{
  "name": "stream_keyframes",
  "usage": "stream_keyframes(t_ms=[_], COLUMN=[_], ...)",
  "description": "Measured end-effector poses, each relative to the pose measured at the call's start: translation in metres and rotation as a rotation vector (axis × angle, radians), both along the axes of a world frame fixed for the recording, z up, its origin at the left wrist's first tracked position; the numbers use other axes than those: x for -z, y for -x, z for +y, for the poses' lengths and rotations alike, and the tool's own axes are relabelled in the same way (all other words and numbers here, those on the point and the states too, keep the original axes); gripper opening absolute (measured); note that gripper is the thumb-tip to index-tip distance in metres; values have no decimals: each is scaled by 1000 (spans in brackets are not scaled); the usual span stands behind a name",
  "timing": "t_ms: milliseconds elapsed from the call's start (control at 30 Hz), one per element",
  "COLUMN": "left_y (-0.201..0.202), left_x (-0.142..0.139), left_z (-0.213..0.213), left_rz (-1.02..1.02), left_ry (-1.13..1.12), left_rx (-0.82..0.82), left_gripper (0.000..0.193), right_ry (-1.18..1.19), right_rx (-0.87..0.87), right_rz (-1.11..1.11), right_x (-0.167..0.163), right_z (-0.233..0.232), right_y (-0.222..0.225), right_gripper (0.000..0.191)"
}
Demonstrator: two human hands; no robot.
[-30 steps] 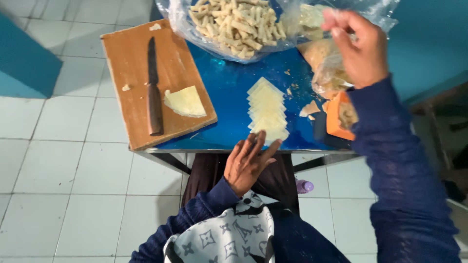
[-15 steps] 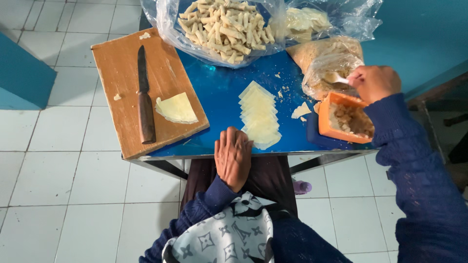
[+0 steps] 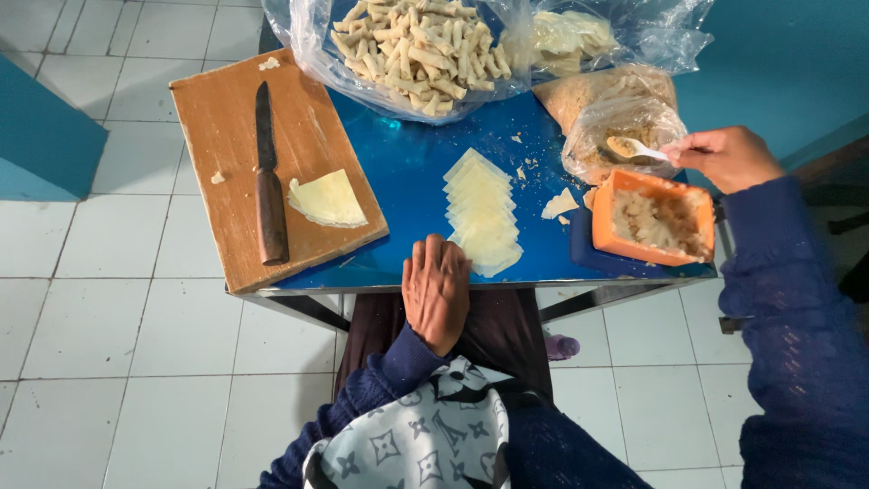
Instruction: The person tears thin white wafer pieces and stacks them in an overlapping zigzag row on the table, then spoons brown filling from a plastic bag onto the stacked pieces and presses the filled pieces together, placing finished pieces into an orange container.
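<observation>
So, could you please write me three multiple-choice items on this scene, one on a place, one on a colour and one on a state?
1. Where does the knife lie?
A. on the wooden board
B. in the orange tub
C. on the floor

2. What colour is the table top?
A. red
B. blue
C. white

3. What is the right hand doing?
A. resting flat and empty
B. gripping the knife
C. holding a loaded spoon

Answers:
1. A, the knife lies on the board beside a wedge of cut sheets.
2. B, bare blue shows around the row of sheets.
3. C, the fingers pinch the spoon's handle above the tub, while the left hand lies flat at the table edge.
</observation>
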State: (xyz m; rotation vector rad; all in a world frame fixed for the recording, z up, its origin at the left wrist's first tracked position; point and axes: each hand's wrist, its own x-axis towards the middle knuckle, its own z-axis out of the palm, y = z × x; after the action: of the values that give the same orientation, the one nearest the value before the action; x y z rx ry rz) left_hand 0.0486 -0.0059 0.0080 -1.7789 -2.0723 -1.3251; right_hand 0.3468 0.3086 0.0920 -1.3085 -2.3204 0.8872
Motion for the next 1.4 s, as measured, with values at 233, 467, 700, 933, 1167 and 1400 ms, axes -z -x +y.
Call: stream_keyframes(t_ms=[233,467,700,933,1167,1400], left_y=[-5,-4,-5,-4,-4,-3], left_x=[1,-2,-1,7,7,0], left_z=[2,3,3,2,3,7], left_rz=[-70,-175,-418,-474,-437,-491], left_ry=[5,-71,-87,-68,-64,-38], left_rx=[7,43,130,150,182,244], left_gripper=[11,15,36,40,34,26], right_ry=[62,124,-449,-946,-1027,-1019], right_rx=[-113,-375,-407,-419,-383,129], right_rz=[-61,12,-79,-146,-161,-564], right_x=[-7,17,24,34,37,-9], right_z=[-32,-113,-166,-207,-208,-153], right_y=[14,85,115,100,82,41], right_gripper=[26,16,8,18,30,8])
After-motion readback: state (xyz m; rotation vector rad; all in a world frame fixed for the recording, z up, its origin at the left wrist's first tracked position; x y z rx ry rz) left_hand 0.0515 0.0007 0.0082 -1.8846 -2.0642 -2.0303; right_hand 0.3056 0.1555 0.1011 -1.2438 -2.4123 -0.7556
